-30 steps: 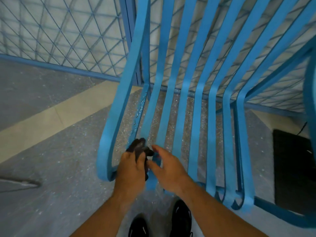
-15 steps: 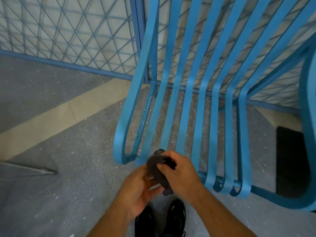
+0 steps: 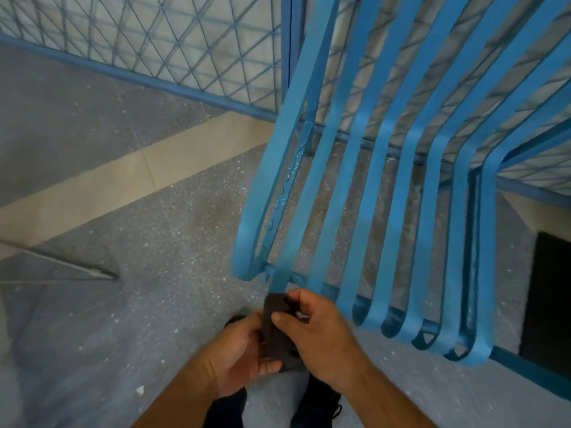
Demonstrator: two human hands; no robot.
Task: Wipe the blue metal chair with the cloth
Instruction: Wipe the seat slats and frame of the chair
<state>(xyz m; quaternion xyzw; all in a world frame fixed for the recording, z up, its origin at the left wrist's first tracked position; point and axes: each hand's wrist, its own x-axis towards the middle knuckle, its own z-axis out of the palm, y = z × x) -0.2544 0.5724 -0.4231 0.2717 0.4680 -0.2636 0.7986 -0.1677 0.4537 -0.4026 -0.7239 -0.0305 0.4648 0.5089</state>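
Cloth (image 3: pixel 276 332), dark and bunched, sits near the bottom centre, gripped by the curled left hand (image 3: pixel 238 356) on its left and pinched by the right hand (image 3: pixel 321 332) on its right. Its far end meets a near slat end of the blue metal chair (image 3: pixel 380 168), which fills the right side.

- Grey speckled stone floor (image 3: pixel 154 319), dotted with pale flecks and faint scratches.
- Crossed by a wide beige band (image 3: pixel 123 186), running diagonally from the left edge up toward the fence.
- Behind, a blue diamond-mesh fence (image 3: pixel 154 35), with a pale surface showing through it.
- Blue bottom rail (image 3: pixel 123 74) along the floor, meeting an upright blue post (image 3: pixel 289 57).
- Far right, a black mat (image 3: pixel 550 304) lying flat on the floor.
- Left, a thin pale wedge-shaped mark (image 3: pixel 61 267), too unclear to identify.
- Soft, even light throughout.
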